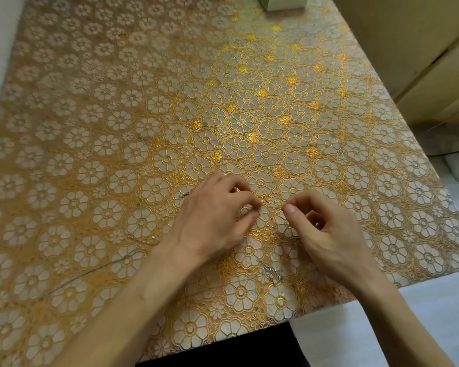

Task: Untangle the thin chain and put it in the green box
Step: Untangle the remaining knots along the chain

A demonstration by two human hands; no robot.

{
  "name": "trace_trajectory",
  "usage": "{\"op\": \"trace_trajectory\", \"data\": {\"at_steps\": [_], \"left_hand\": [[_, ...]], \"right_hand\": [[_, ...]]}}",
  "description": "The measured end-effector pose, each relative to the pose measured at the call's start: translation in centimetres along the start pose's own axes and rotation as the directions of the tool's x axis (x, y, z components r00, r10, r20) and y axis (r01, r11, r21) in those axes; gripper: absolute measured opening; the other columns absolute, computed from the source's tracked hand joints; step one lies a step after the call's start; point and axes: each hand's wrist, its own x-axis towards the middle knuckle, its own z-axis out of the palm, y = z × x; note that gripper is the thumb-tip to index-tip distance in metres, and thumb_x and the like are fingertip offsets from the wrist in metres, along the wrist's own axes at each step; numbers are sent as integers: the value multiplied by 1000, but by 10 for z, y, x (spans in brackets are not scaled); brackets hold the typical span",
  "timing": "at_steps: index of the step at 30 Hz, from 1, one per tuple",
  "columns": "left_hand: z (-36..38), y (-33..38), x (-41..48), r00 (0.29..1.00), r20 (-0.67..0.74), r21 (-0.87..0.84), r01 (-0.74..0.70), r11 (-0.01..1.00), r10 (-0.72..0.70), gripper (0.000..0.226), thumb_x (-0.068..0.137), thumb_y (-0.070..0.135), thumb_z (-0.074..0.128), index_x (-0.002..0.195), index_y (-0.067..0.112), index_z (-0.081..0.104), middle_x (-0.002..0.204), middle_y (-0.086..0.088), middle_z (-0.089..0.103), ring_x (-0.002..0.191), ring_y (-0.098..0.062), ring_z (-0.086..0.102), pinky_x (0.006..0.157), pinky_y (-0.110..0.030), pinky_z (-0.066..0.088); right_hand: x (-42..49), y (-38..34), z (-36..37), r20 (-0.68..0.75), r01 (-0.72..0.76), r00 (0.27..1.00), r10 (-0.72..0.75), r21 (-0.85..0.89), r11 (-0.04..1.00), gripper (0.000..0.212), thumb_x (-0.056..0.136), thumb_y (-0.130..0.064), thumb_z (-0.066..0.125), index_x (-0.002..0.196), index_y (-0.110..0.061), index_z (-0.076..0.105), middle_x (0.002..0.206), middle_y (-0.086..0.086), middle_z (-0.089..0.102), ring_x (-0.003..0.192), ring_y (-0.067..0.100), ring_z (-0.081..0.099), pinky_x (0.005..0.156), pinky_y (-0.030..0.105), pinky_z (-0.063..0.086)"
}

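Head view: the left hand (212, 215) pinches the thin chain (272, 273) between thumb and forefinger. The right hand (326, 229) has its fingertips pressed together; whether they hold anything cannot be told. The chain's tangle lies on the tablecloth (143, 102) between the wrists. The green box (284, 2) stands at the far edge.

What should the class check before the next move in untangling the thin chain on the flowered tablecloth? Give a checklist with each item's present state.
1. Left hand has a grip on the thin chain: ok, thumb and forefinger pinch a strand.
2. Right hand has a grip too: cannot tell; its fingertips meet, but no strand shows there.
3. Knots cleared: not ok; a silvery tangle lies on the tablecloth between the wrists.
4. Loose strand on the left is free of snags: cannot tell.
5. Green box is ready: cannot tell; it is cut off by the frame at the table's far edge.
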Motion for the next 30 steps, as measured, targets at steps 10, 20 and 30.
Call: {"op": "trace_trajectory", "data": {"at_steps": [10, 20, 30], "left_hand": [[-8, -1, -16, 987, -105, -303, 84, 949, -121, 16, 87, 38, 66, 97, 32, 78, 90, 22, 71, 92, 0, 59, 85, -14, 40], [-9, -7, -25, 974, -28, -398, 195, 896, -225, 15, 86, 43, 64, 91, 34, 75, 90, 22, 71, 95, -4, 62, 80, -23, 47], [-9, -4, -26, 962, -58, -478, 209, 853, -268, 8, 84, 38, 69, 85, 32, 73, 87, 17, 67, 87, -4, 62, 72, -13, 43]], "right_hand": [[12, 1, 5, -48, 77, 996, -78, -31, 997, 5, 96, -27, 62, 91, -25, 64, 82, -20, 64, 57, 6, 57, 50, 11, 39], [17, 4, 18, -99, 157, 982, -163, -73, 985, 7, 95, -22, 68, 91, -28, 66, 72, -20, 61, 63, 12, 60, 52, 12, 41], [16, 2, 19, -122, 168, 977, -177, -80, 983, 16, 92, -24, 72, 108, -26, 70, 86, -15, 67, 67, 15, 61, 57, 16, 45]]}}
